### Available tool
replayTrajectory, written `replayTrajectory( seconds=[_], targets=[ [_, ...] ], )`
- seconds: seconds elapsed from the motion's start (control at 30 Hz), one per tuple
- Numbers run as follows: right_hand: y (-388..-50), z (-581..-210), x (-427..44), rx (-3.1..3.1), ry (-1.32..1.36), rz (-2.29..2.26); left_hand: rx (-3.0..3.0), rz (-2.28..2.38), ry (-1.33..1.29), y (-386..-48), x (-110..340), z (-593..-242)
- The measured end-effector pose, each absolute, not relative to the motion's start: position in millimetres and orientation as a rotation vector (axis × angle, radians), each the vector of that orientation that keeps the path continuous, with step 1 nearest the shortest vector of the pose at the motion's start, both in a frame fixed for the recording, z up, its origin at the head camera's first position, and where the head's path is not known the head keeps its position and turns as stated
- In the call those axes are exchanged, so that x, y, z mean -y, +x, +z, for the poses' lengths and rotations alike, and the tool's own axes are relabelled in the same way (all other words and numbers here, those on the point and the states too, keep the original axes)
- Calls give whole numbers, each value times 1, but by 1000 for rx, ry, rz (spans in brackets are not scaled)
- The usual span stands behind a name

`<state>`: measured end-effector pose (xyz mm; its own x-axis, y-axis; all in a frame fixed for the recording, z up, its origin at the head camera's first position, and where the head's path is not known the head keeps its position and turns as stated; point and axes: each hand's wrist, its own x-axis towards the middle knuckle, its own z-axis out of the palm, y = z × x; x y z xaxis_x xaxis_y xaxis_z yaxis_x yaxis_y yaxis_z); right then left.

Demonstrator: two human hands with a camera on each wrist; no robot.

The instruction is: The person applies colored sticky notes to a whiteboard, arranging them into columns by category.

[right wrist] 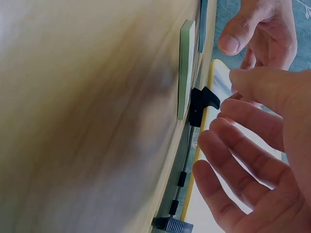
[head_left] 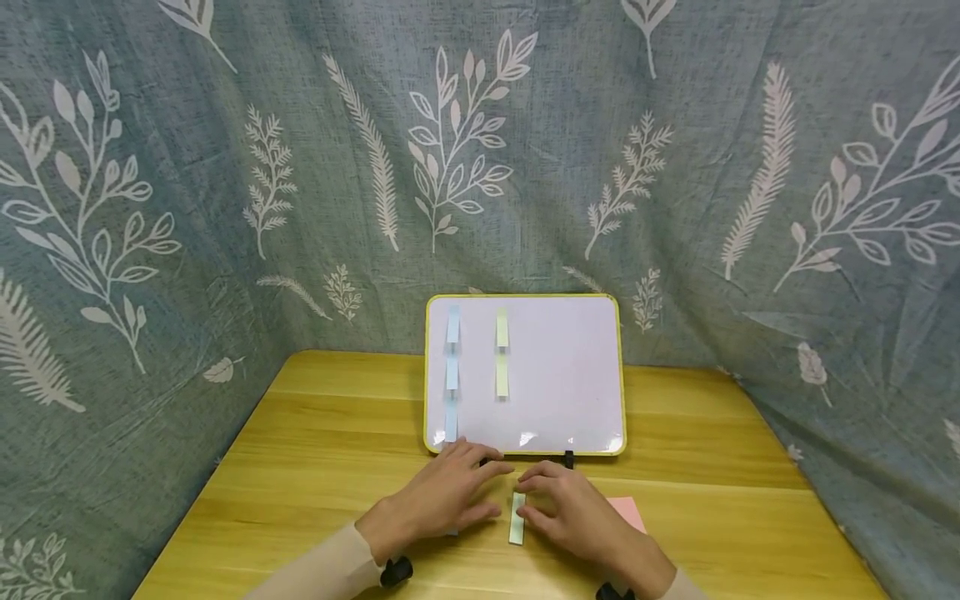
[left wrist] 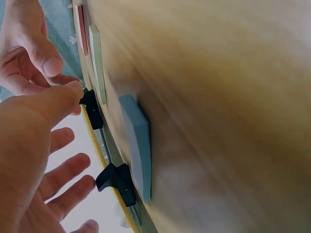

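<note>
As I watch over the three feeds, the nearest things I count are two pale sleeves (head_left: 318, 568), one behind each set of fingers, with a black wrist unit (head_left: 396, 572) at each wrist. Ahead of them I have two hands above one wooden table (head_left: 322, 467). The left hand (head_left: 446, 497) has its thumb and fingers loosely bent and spread apart; the right hand (head_left: 564, 510) is curved too, its thumb standing off from the index finger. The two sets of fingertips face each other, near together.

I count three paper pads on the wood. One blue pad (left wrist: 137, 145) lies below the left fingers, mostly hidden from my head view. One green pad (head_left: 517, 520) lies just below the right thumb and index fingertip, in the gap between the hands. One pink pad (head_left: 627, 512) sits outward of the right knuckles, partly covered.

Beyond all the fingertips stands one whiteboard (head_left: 562, 367) with a yellow rim; my left wrist view gives me two black feet (left wrist: 116, 182) under it. I count five strips on it: three blue strips (head_left: 453, 325) ahead of the left fingers, and two yellow-green strips (head_left: 502, 327) farther past the left index fingertip. Farthest from the fingers hangs leaf-printed cloth (head_left: 525, 242).
</note>
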<state>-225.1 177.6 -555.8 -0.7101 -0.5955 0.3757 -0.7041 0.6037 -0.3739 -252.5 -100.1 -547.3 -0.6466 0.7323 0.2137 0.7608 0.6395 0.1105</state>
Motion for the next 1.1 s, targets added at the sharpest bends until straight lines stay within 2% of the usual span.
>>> replayTrajectory(
  seconds=[0.43, 1.1],
  targets=[
    [-218, -559, -173, 2640, 1215, 656, 2704, -278, -1309, -247, 100, -555],
    [-213, -559, -170, 2664, 1197, 588, 2746, -285, -1318, -240, 95, -556]
  ],
)
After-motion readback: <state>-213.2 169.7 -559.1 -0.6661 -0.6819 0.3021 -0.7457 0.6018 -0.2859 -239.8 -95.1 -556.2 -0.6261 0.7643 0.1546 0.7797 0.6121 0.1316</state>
